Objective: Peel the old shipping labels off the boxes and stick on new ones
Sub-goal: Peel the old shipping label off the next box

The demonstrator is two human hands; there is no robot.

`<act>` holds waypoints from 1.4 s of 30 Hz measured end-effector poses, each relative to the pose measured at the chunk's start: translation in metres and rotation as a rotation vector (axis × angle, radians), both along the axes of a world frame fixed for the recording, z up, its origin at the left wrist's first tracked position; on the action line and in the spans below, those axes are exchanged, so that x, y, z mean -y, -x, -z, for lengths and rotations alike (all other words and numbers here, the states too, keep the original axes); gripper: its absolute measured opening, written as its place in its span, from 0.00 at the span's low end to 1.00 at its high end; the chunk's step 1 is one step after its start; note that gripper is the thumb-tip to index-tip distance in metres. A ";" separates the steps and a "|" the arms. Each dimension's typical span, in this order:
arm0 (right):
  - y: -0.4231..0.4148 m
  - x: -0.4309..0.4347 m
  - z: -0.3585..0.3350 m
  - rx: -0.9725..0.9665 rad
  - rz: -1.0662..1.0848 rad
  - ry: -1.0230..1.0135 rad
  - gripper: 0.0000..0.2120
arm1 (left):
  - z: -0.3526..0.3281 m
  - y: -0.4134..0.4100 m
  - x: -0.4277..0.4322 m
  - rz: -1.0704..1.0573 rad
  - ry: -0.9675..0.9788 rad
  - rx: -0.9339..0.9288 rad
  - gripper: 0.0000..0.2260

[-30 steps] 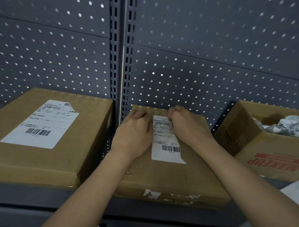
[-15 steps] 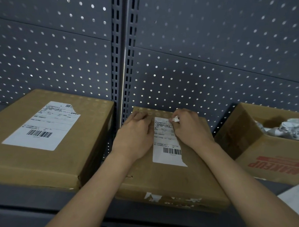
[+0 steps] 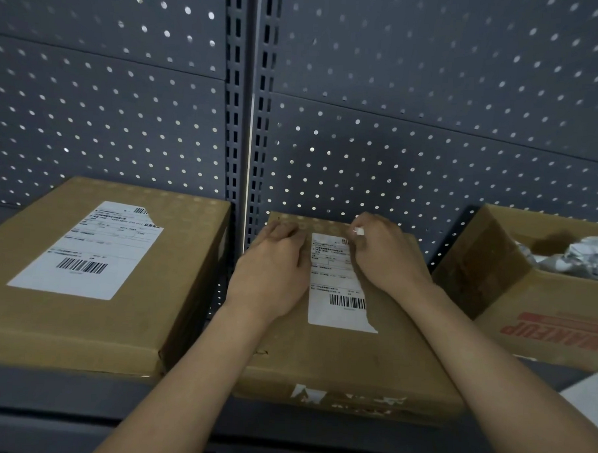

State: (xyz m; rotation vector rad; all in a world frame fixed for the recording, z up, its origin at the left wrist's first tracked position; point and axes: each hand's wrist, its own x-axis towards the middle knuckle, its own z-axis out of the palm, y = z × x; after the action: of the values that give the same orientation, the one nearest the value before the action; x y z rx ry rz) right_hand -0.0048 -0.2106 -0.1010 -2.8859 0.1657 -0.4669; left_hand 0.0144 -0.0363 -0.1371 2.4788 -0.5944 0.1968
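On the middle box (image 3: 353,365) the left hand (image 3: 275,269) lies flat at 9 o'clock of the label (image 3: 335,313). The right hand (image 3: 385,257) pinches a white scrap (image 3: 359,231) at the label's 1 o'clock corner. A second labelled box (image 3: 149,315) stands at 9 o'clock and an open box (image 3: 527,304) at 3 o'clock.

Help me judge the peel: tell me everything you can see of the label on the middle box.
The label is a white paper rectangle lying mostly flat on the brown cardboard middle box. It bears lines of small print, a barcode near its lower end and a smaller one at the top. Its lower right corner looks torn. The right hand pinches a lifted white bit at its top right corner; the left hand rests on the box along its left edge.
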 end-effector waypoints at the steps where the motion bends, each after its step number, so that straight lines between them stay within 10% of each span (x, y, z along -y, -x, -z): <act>1: -0.001 0.002 0.000 0.015 0.005 -0.038 0.08 | 0.000 0.000 0.000 -0.001 0.002 0.002 0.19; 15: 0.000 -0.015 -0.007 -0.101 0.019 0.290 0.06 | 0.000 0.001 0.001 -0.013 -0.011 0.009 0.18; 24: -0.003 0.000 0.003 -0.039 -0.018 0.209 0.04 | 0.000 0.001 0.001 -0.009 0.003 0.017 0.18; 30: -0.007 0.013 0.006 0.024 0.005 -0.220 0.11 | 0.001 0.000 0.000 -0.010 0.007 0.012 0.18; 42: -0.003 0.002 0.007 -0.027 -0.037 0.190 0.07 | 0.002 0.000 0.001 -0.011 0.002 0.036 0.18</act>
State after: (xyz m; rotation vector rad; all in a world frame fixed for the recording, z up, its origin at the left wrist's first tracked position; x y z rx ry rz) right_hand -0.0021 -0.2130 -0.1081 -3.0762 0.0749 -0.4598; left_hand 0.0141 -0.0368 -0.1387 2.4818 -0.5954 0.2470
